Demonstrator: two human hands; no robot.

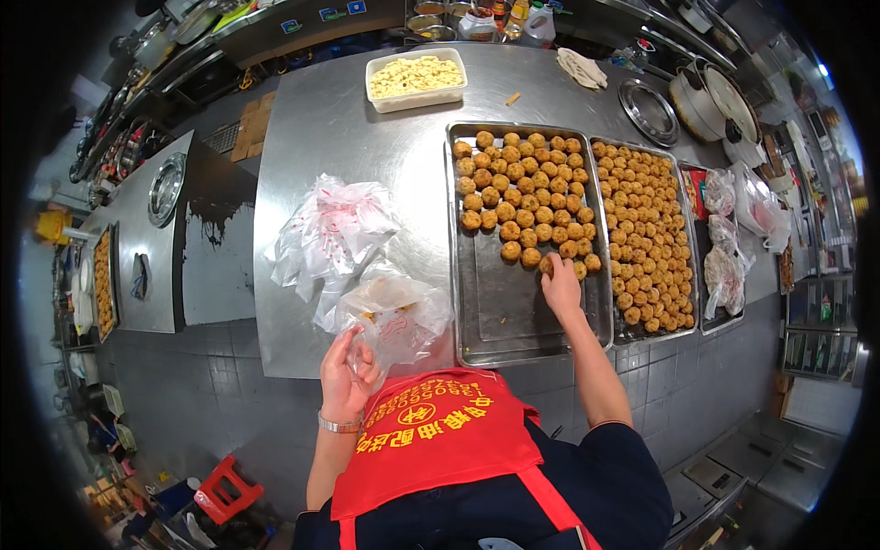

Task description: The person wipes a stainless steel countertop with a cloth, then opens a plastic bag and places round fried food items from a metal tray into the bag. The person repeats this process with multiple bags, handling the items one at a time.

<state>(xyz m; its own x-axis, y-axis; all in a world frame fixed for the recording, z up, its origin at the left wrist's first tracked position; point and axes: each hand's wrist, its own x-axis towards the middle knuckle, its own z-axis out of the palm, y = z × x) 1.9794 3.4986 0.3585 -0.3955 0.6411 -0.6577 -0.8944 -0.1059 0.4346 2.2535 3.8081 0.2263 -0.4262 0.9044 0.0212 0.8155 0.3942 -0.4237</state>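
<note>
My left hand [349, 371], with a metal-band watch at the wrist, grips the edge of a thin clear plastic bag [402, 323] at the table's near edge. Something yellowish shows inside the bag. My right hand [562, 287] reaches into a metal tray [509, 309], its fingertips closed on a browned fried ball [546, 265] near the front of the rows. Many more such balls [524, 218] fill the back and middle of that tray, while its front left part shows bare metal. Beyond the held bag lies a crumpled pile of white plastic bags with red print [337, 220].
Right of the tray stands a second tray full of balls [643, 240], then a dark tray with filled plastic bags [724, 268]. At the back are a white plastic tub of pale yellow pieces [416, 79], a cloth [581, 69], a round metal lid [648, 112] and a large pot [715, 103].
</note>
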